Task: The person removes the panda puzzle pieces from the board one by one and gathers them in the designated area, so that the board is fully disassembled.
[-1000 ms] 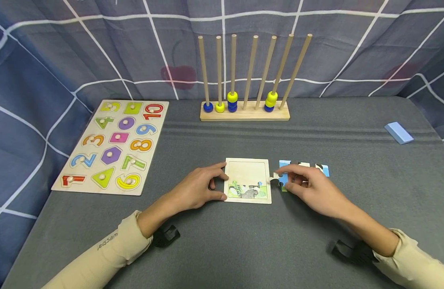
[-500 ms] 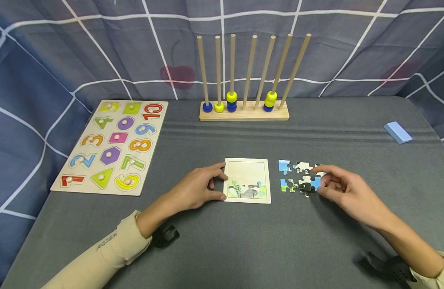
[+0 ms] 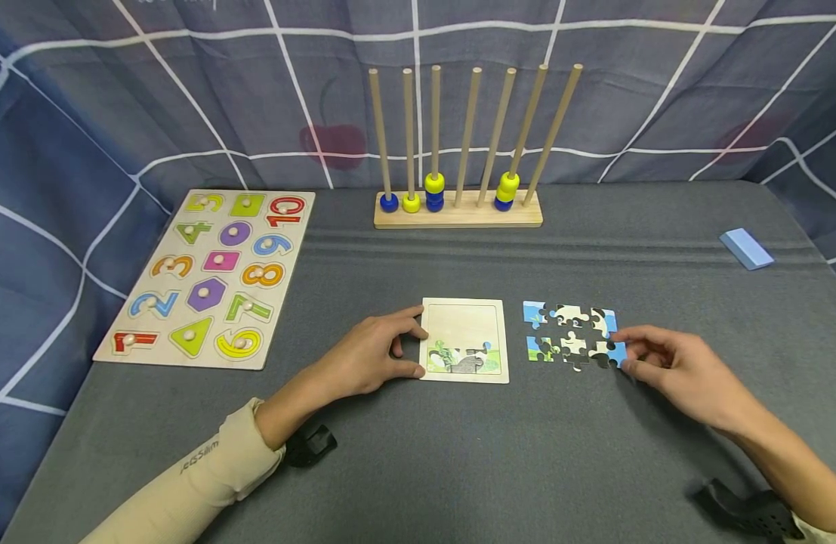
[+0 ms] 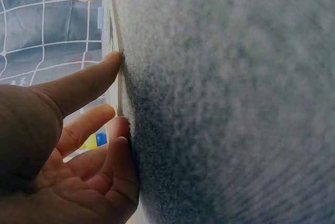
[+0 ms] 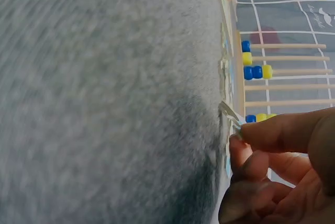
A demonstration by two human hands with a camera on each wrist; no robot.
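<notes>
Landmark: puzzle tray (image 3: 465, 317), a small wooden frame lying flat on the grey table (image 3: 458, 453); its lower strip holds fitted pieces, its upper part is bare.
Left hand (image 3: 373, 355): rests at the tray's left edge; thumb and forefinger are spread, the forefinger tip touching the upper left edge and the thumb tip touching the lower left edge. The left wrist view shows the remaining fingers loosely bent on the cloth.
Right hand (image 3: 669, 366): lies right of the tray, beyond the loose pieces; thumb and forefinger pinch the blue edge piece (image 3: 616, 353) at the lower right corner of that cluster, lifted at one edge in the right wrist view.
Loose puzzle pieces (image 3: 569, 336): two rows just right of the tray, apart from it.
Bead rack (image 3: 458, 208): behind the tray, seven upright rods, with blue and yellow beads on four of them.
Number board (image 3: 210, 276): far left of the tray.
Blue block (image 3: 747, 248): far right of the tray, near the table's back edge.
</notes>
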